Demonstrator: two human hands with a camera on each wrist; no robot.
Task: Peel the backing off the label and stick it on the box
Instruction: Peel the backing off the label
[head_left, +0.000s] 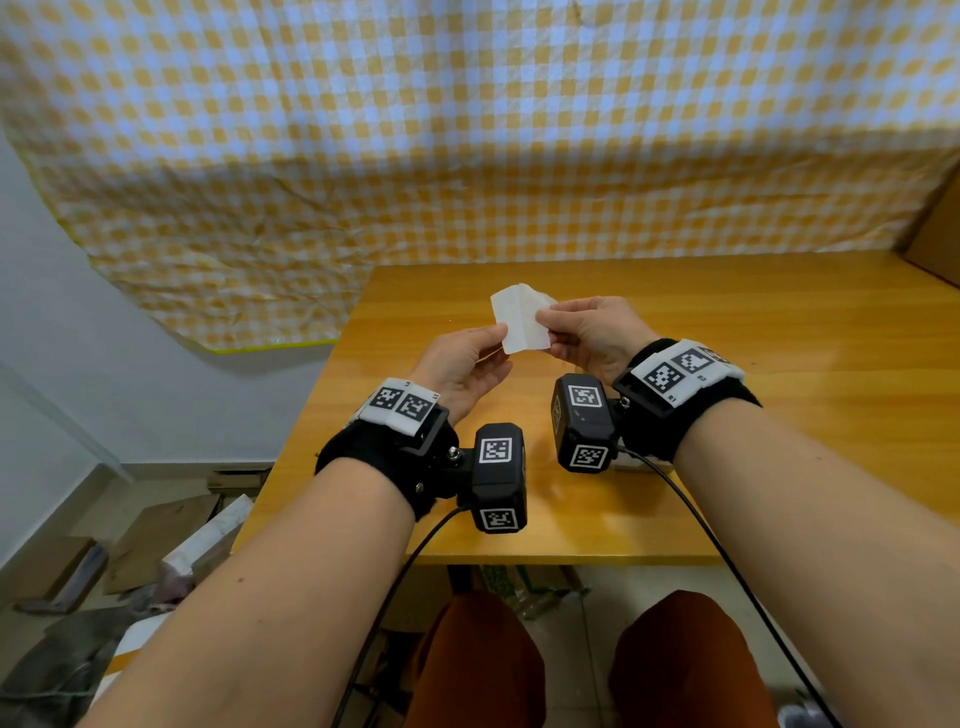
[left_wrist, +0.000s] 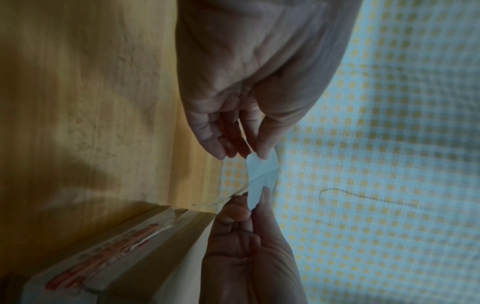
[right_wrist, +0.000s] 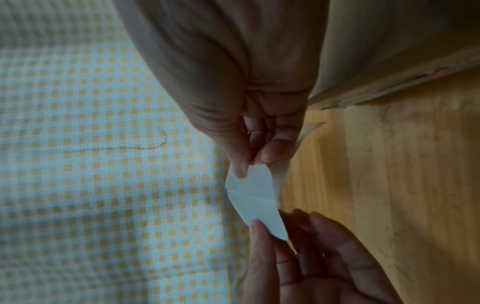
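Right now both hands are holding the label up in the air above the table, well apart from the box, which is lying at the right end of the tabletop. The left hand is pinching the lower left edge between thumb and fingertips, and the right hand is pinching the right edge the same way; neither is gripping anything else. A thin clear layer seems to be curling away beneath the white sheet in the left wrist view, probably the backing starting to lift, though the blur is making that uncertain.

Risks from here, as I am judging them: the freed sticky face could be folding back onto itself or clinging to a fingertip if the sheet is sagging between the two pinches; a fast pull could be tearing the paper along the crease running across its middle; and carrying it to the box while it is curled could be trapping wrinkles or setting it down crooked
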